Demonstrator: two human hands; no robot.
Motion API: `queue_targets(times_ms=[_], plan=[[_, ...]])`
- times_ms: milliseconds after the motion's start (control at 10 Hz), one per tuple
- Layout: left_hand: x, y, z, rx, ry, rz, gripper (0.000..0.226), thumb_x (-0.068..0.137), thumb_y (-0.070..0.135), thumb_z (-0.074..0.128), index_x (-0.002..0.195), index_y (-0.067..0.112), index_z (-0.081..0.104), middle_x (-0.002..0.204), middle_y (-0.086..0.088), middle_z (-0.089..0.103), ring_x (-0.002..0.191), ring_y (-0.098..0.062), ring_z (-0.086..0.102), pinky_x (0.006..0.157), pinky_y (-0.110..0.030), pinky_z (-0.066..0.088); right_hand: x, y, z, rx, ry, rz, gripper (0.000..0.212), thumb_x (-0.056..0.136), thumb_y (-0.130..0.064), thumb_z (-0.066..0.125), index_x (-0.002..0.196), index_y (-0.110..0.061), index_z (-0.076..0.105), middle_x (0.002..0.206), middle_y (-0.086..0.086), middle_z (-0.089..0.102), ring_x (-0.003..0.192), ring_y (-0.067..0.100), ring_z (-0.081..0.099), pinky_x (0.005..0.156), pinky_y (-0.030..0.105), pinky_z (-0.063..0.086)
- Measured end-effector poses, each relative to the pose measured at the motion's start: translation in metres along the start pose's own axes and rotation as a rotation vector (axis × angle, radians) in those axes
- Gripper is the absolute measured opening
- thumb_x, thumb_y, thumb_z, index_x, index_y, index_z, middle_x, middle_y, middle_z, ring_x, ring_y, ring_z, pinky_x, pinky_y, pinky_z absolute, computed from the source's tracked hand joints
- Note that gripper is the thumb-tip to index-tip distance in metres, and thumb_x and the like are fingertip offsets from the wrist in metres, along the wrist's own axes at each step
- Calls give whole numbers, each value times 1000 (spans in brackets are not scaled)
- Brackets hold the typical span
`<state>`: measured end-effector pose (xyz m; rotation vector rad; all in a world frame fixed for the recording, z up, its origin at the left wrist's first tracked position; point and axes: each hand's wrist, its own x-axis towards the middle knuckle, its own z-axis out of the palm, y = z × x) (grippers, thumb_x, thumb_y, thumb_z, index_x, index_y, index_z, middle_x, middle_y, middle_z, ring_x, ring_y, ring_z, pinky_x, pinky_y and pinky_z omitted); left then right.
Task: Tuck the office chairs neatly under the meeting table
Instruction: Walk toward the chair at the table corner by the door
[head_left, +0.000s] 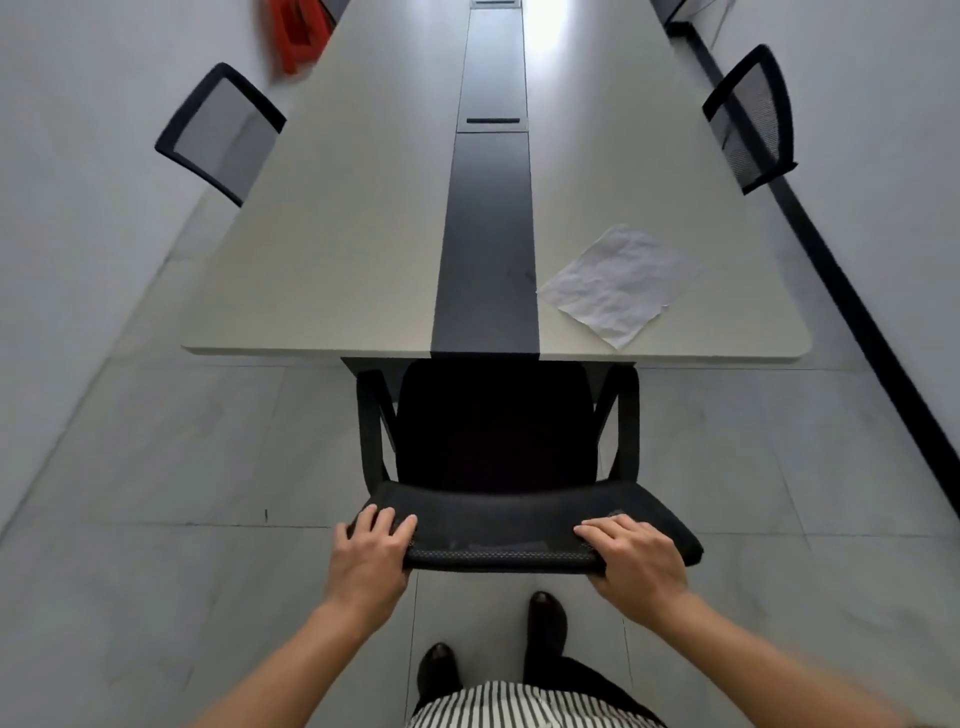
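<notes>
A black office chair (498, 447) stands at the near end of the long white meeting table (332, 249), its seat front just under the table's edge. My left hand (371, 556) grips the left end of the chair's backrest top, and my right hand (631, 561) grips the right end. Both armrests show beside the seat. Two more black mesh chairs stand at the table's long sides, one on the left (221, 132) and one on the right (753, 117), with only their backrests in sight.
A crumpled white paper sheet (621, 283) lies on the table's near right corner. A dark strip (488, 244) runs down the table's middle. A red object (296, 34) shows at the far left. Grey tiled floor surrounds the table; a wall with black skirting runs along the right.
</notes>
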<state>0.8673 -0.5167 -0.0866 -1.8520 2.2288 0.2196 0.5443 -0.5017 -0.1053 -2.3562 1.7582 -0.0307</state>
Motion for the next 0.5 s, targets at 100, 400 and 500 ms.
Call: queue_targets(times_ms=[100,400,500], plan=[[7,-8,-4,39,-1,79,57,41,32,87,95,23,72,85,-1,70,83,-26,67,59,-37,50,3,-8,-3,-26,-40,122,41,55,-33,77,96,-27,73,93,-11,74,84,15,70,65,31,57],[2,-29,-20,-150,-134,175,50,88,47,46,134,28,39,134,5,44,129,-18,36,97,-36,34,4,-53,-69,359,-466,369,63,79,-51,66,135,-32,47,134,-7,55,123,13,51,105,33,41],[-9,-42,-30,-309,-125,197,46,87,49,47,129,30,46,124,10,50,115,-12,46,92,-29,39,15,-63,-153,766,-197,272,40,79,-40,71,117,-33,61,109,-8,68,97,4,66,94,35,54]])
